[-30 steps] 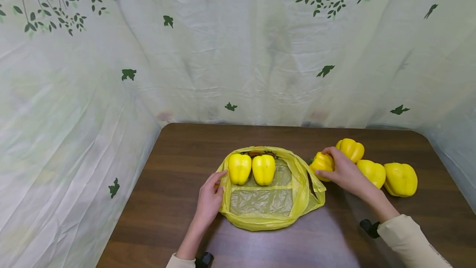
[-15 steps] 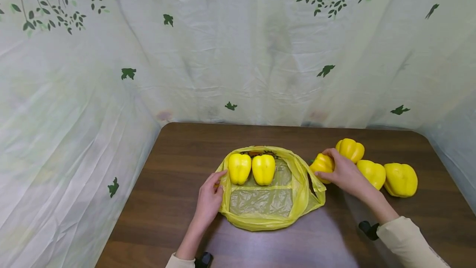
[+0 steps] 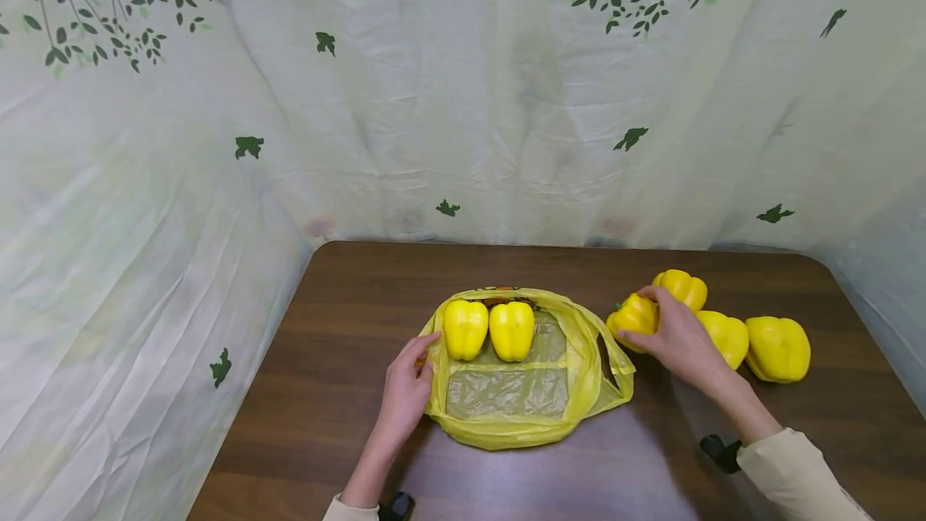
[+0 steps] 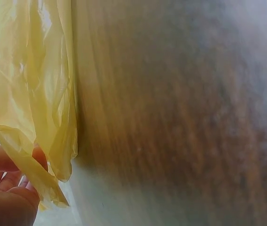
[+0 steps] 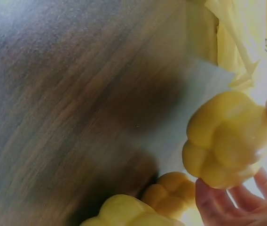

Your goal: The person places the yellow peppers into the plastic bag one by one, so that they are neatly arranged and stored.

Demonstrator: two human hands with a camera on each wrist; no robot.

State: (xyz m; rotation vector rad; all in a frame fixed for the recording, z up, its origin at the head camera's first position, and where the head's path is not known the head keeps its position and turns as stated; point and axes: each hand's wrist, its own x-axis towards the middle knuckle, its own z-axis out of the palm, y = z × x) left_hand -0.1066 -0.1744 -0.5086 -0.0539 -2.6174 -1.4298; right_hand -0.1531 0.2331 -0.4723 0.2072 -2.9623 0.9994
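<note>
In the head view, a yellow plastic bag (image 3: 506, 434) lies spread with its mouth open on the brown table. Two yellow bell peppers (image 3: 466, 330) sit side by side in its far left part. My left hand (image 3: 407, 384) holds the bag's left rim; in the left wrist view, fingers (image 4: 2, 157) and thumb are around the yellow film. Right of the bag, my right hand (image 3: 678, 338) grips another yellow bell pepper (image 3: 633, 318). From the right wrist, this bell pepper (image 5: 230, 136) appears between thumb and fingertips, lobed end showing.
Beside and behind my right hand rest three more yellow bell peppers (image 3: 779, 350) on the wooden table (image 3: 362, 272). A pale cloth (image 3: 492, 103) printed with leaves hangs behind the table's far edge and along its sides.
The bell pepper in my right hand has shifted slightly to the right, and the hand has moved with it. My left hand and the bag look the same.
</note>
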